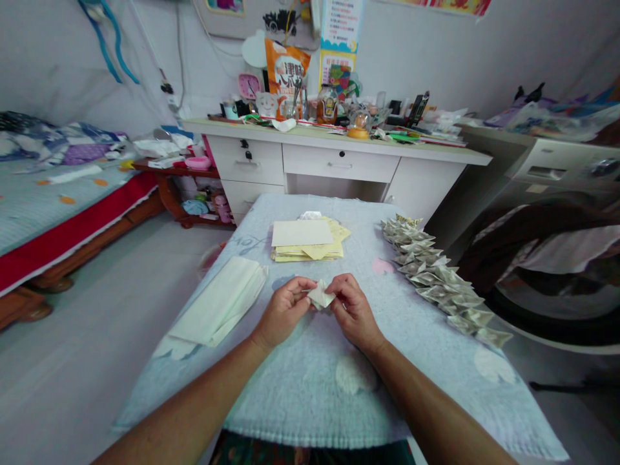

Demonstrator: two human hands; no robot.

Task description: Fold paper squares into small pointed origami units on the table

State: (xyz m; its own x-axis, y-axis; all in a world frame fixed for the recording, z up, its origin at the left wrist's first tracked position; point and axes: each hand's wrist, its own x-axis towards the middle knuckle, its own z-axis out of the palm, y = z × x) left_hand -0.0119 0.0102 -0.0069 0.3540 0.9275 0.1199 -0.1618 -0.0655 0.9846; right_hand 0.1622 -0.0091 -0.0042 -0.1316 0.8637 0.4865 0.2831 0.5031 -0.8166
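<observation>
Surface: pale blue patterned cloth [290, 394]. Room, clock centred on the folded paper [320, 296]: white desk [310, 156] at 12, washing machine [549, 171] at 2, bed [43, 200] at 10.

Counts:
- Folded paper: one, mid-cloth. Left hand [281, 314] pinches its 9 o'clock edge, right hand [356, 313] its 3 o'clock edge, thumb against fingers.
- Yellow paper stack [320, 254]: one, just off 12, one white card [301, 232] on top.
- Pale paper bundle [216, 303]: one, at 9.
- Pointed folded pieces [436, 278]: one long row, 2 to 4; overlap prevents exact count.
</observation>
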